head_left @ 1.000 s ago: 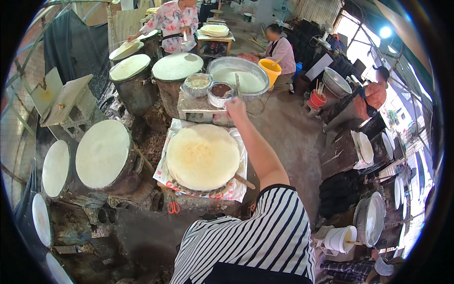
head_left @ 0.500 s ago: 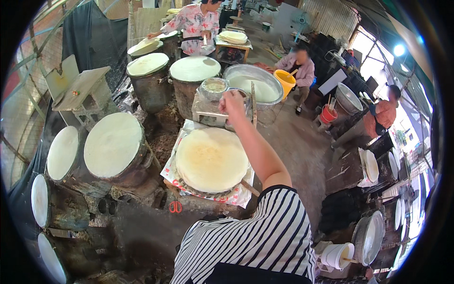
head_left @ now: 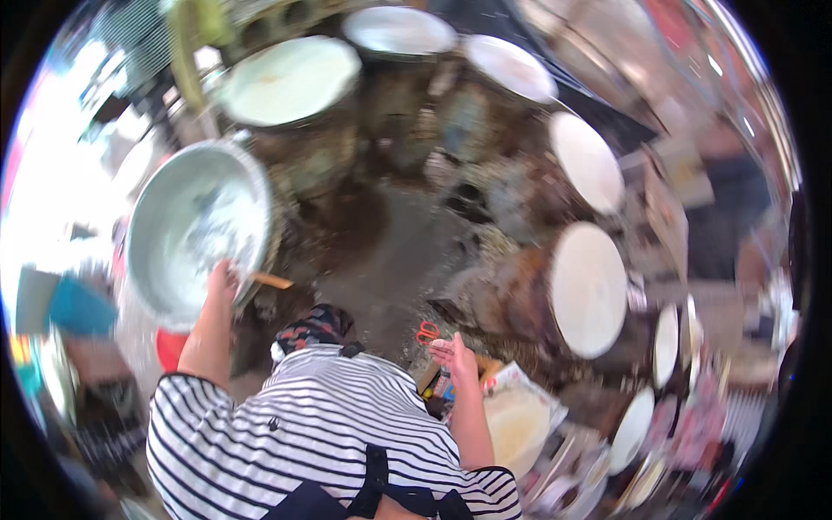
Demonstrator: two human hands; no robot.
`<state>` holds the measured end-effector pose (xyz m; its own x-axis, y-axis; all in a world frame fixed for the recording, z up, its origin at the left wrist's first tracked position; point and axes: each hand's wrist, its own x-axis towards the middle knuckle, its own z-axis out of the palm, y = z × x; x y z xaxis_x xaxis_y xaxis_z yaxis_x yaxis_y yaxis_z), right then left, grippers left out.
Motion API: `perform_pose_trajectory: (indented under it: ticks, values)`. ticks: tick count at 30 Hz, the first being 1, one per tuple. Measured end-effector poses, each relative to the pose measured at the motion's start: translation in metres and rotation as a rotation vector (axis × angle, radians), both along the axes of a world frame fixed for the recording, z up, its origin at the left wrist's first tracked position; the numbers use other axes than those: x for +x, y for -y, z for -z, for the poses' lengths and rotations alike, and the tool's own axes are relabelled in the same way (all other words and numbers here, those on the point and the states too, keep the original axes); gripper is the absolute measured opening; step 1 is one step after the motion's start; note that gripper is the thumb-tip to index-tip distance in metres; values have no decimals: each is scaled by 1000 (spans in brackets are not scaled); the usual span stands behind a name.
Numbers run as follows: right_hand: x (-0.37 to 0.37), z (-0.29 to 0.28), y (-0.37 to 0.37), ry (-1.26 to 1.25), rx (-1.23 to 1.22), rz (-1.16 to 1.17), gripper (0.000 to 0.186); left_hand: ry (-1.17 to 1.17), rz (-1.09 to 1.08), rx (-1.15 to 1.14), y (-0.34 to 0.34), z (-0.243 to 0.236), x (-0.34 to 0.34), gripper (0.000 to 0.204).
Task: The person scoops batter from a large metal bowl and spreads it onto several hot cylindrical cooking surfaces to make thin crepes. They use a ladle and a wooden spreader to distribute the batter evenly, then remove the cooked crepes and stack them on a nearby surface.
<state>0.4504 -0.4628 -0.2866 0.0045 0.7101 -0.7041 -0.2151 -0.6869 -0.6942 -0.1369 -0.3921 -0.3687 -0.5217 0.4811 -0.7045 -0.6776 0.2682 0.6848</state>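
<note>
My left hand (head_left: pixel 223 279) reaches over the near inner side of a large grey metal basin (head_left: pixel 139 247) with a wet, whitish inside. Its fingers are blurred, so I cannot tell whether they grip anything. A short wooden stick (head_left: pixel 273 280) juts out over the rim beside it. My right hand (head_left: pixel 456 354) hangs in front of me with palm and fingers spread, holding nothing. Close to its fingertips is a pair of red-handled scissors (head_left: pixel 427 333). Right of that forearm, a round cream-coloured sheet (head_left: pixel 517 425) lies on printed paper.
Several dark drum stoves with white round tops (head_left: pixel 589 290) curve around the far and right sides. Greyish floor (head_left: pixel 390 238) lies between them and me. A red container (head_left: pixel 172 349) stands by the basin's near edge; a blue bucket (head_left: pixel 80 305) is farther left.
My view has swung round to the left, blurring the picture. My right hand has gone from closed above the small bowl to spread near the scissors. My left hand has come into view.
</note>
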Motion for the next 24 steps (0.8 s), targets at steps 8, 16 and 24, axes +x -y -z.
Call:
perform_pose_trajectory:
  ticks: [8, 16, 24]
  values:
    - [-70, 92, -83, 360, -125, -730, 37, 135, -124, 1, 33, -27, -7, 16]
    - [-39, 56, -160, 631, -202, -1370, 50, 86, -194, -33, 23, -49, 11, 17]
    - [-320, 24, -276, 40, 91, -1266, 47, 90, -323, -39, 16, -64, 44, 14]
